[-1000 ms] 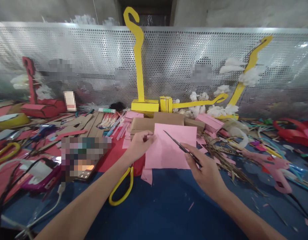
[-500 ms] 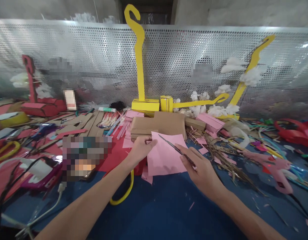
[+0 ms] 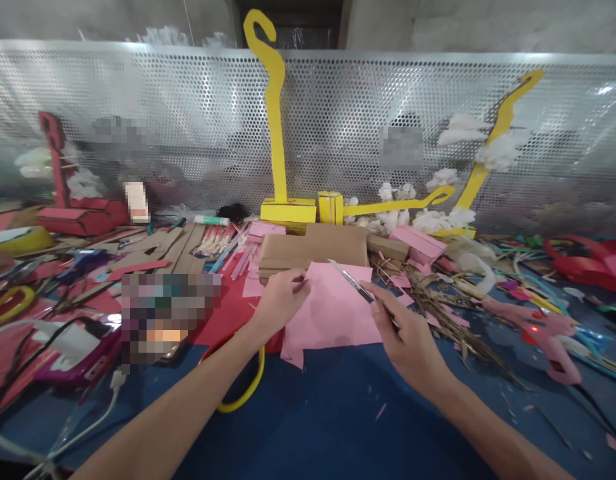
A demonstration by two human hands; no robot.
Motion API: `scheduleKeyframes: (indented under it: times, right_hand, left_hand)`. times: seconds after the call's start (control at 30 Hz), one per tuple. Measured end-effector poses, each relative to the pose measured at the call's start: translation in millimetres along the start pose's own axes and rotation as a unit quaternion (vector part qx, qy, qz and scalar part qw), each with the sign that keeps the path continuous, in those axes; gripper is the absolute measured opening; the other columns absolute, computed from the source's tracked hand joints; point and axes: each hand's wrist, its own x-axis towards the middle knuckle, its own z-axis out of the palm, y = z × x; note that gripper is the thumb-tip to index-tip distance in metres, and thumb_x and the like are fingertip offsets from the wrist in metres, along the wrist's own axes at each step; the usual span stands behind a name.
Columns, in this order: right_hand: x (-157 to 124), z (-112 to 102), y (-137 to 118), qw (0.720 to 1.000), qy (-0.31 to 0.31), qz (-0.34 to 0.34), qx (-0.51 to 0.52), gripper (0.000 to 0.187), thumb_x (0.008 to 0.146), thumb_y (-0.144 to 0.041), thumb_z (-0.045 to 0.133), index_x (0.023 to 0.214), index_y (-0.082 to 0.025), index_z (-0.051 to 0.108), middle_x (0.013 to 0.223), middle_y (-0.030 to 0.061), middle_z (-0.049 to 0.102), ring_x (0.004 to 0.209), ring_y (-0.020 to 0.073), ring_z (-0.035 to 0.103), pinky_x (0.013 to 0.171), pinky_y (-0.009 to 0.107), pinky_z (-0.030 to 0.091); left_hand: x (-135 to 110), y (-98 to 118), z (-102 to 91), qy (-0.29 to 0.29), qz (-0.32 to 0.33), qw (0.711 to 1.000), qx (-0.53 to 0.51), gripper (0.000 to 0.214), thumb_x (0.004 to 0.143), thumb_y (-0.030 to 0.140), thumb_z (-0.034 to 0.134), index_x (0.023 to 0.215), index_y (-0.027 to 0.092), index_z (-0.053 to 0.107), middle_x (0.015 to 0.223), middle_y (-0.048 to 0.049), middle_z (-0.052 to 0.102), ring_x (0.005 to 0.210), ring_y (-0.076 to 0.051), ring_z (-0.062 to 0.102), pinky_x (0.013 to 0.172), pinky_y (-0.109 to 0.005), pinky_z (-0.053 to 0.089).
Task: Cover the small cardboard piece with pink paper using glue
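Observation:
A sheet of pink paper lies in front of me, partly over the brown cardboard. My left hand is at its upper left edge, thumb and fingers pinched together on the paper. In my right hand is a utility knife, its handle wrapped by the fingers. The silver blade points up and left across the sheet's top part; whether its tip touches the paper I cannot tell. Red paper lies left of the pink sheet, and a yellow scissor handle loop shows below my left wrist.
Yellow hooked stands rise behind the cardboard, before a perforated metal panel. A pink glue gun and dry twigs lie to the right. A purple power strip with cords and paper scraps crowd the left.
The utility knife has shifted a little to the right and up, its blade turned steeper. The pink paper's top edge has turned slightly and moved right. My left hand still pinches its left side.

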Motion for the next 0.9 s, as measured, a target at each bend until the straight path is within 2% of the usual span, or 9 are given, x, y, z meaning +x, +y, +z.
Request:
scheduleKeyframes:
  times: [0.1,0.2,0.27,0.37,0.5,0.6,0.7,0.9]
  right_hand:
    - [0,0,-3,1.000,-0.001,0.006,0.009,0.040,0.106,-0.037,0.039,0.141,-0.024,0.055,0.063,-0.0037,0.050,0.049,0.0146,0.043,0.051,0.028,0.035]
    - [1,3,-7,0.999,-0.017,-0.003,0.031,0.040,0.106,-0.036,0.039,0.140,-0.023,0.054,0.064,-0.0046,0.047,0.050,0.0130,0.042,0.050,0.027,0.032]
    - [1,6,-9,0.999,-0.027,-0.004,0.040,0.039,0.106,-0.036,0.038,0.140,-0.024,0.054,0.065,-0.0049,0.046,0.050,0.0124,0.042,0.050,0.026,0.031]
    - [1,9,-8,0.998,-0.025,0.004,0.051,0.038,0.106,-0.036,0.039,0.139,-0.024,0.055,0.066,-0.0048,0.046,0.052,0.0121,0.042,0.051,0.026,0.031]
    - [2,9,-5,0.997,-0.021,0.024,0.070,0.038,0.106,-0.037,0.039,0.137,-0.023,0.056,0.065,-0.0055,0.044,0.054,0.0124,0.042,0.053,0.026,0.032]
    - [3,10,-5,0.996,-0.034,0.038,0.077,0.039,0.105,-0.037,0.039,0.137,-0.022,0.056,0.064,-0.0058,0.043,0.054,0.0126,0.041,0.053,0.026,0.031]
    - [3,12,-7,0.995,-0.057,0.041,0.073,0.040,0.106,-0.038,0.038,0.138,-0.023,0.056,0.062,-0.0064,0.041,0.053,0.0130,0.039,0.053,0.026,0.028]
    - [2,16,-7,0.991,-0.084,0.059,0.086,0.041,0.106,-0.038,0.038,0.141,-0.025,0.054,0.064,-0.0060,0.042,0.055,0.0139,0.040,0.055,0.026,0.029]
  left_hand:
    - [0,1,0.4,-0.005,0.003,1.000,-0.023,0.007,0.086,0.020,0.059,0.087,0.020,0.066,0.085,-0.0028,0.073,0.080,-0.018,0.067,0.075,-0.029,0.048]
    - [1,2,0.8,-0.005,-0.002,0.998,-0.056,0.026,0.087,0.022,0.060,0.113,0.020,0.062,0.107,-0.0061,0.074,0.093,-0.018,0.070,0.082,-0.030,0.052]
    - [1,2,0.3,-0.005,-0.016,0.997,-0.072,0.031,0.089,0.027,0.060,0.119,0.020,0.060,0.112,-0.0084,0.074,0.097,-0.020,0.071,0.085,-0.031,0.053]
    - [2,2,-2.0,-0.020,-0.042,0.995,-0.089,0.025,0.089,0.028,0.059,0.112,0.018,0.064,0.102,-0.0088,0.076,0.093,-0.022,0.073,0.081,-0.032,0.054]
    - [4,1,-6.5,-0.070,-0.073,0.989,-0.112,0.023,0.083,0.023,0.062,0.105,0.017,0.066,0.086,-0.0055,0.077,0.075,-0.020,0.073,0.064,-0.027,0.053]
    - [5,1,-8.8,-0.089,-0.096,0.985,-0.117,0.020,0.087,0.032,0.061,0.098,0.017,0.067,0.074,-0.0037,0.075,0.065,-0.019,0.072,0.059,-0.026,0.053]
    - [6,0,-9.4,-0.086,-0.116,0.984,-0.103,0.027,0.091,0.040,0.056,0.086,0.016,0.068,0.070,-0.0058,0.075,0.062,-0.019,0.072,0.060,-0.028,0.054]
    - [7,-5,-7.2,-0.091,-0.127,0.985,-0.073,0.025,0.090,0.034,0.058,0.082,0.017,0.074,0.080,-0.0089,0.080,0.074,-0.022,0.076,0.069,-0.031,0.058]
